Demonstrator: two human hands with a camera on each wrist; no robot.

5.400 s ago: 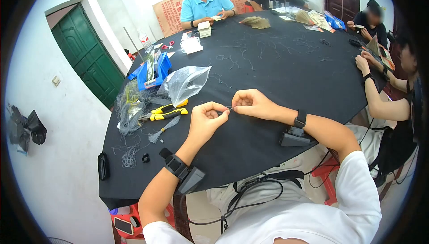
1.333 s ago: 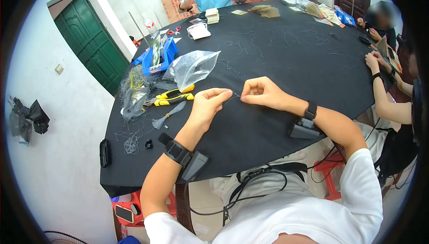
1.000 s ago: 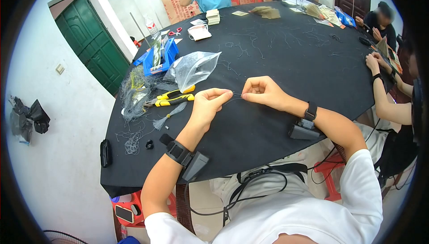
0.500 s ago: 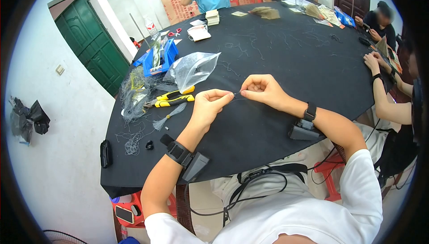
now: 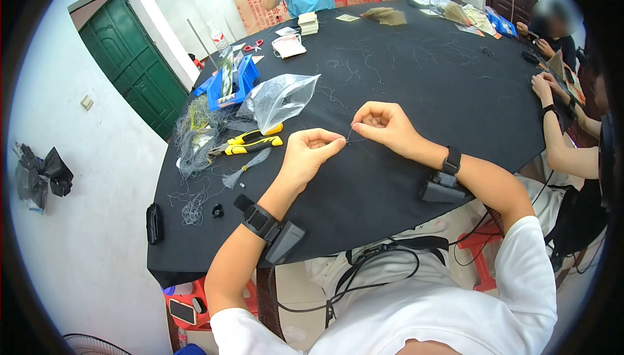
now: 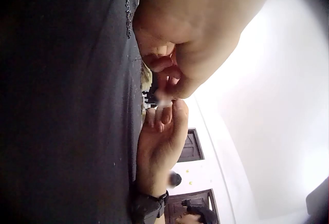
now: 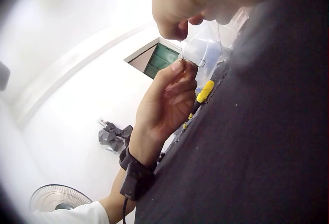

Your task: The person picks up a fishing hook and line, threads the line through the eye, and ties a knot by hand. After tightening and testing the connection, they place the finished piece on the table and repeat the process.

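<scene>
Over the black cloth, my left hand [image 5: 304, 157] pinches a small fish hook [image 7: 203, 63] between thumb and forefinger; its dark bend sticks out past the fingertips in the right wrist view. My right hand [image 5: 388, 127] stands just beyond and to the right, thumb and forefinger pinching a thin fishing line [image 7: 182, 47]. That line runs taut from the right fingertips down to the hook. Another strand of line hangs beneath the right hand in the right wrist view. In the left wrist view the fingertips of both hands come close together, and the hook is hidden.
Yellow-black pliers [image 5: 252, 146], a tied line bundle [image 5: 247, 168] and a clear plastic bag [image 5: 281, 98] lie left of my hands. Behind them are a tangle of line [image 5: 194, 137] and a blue bin [image 5: 235, 85]. Other people sit around the table [image 5: 416, 186].
The right hand has risen slightly and moved away from the left fingertips, drawing the line up between them. Over the longer span, the person opposite has raised both hands toward the head.
</scene>
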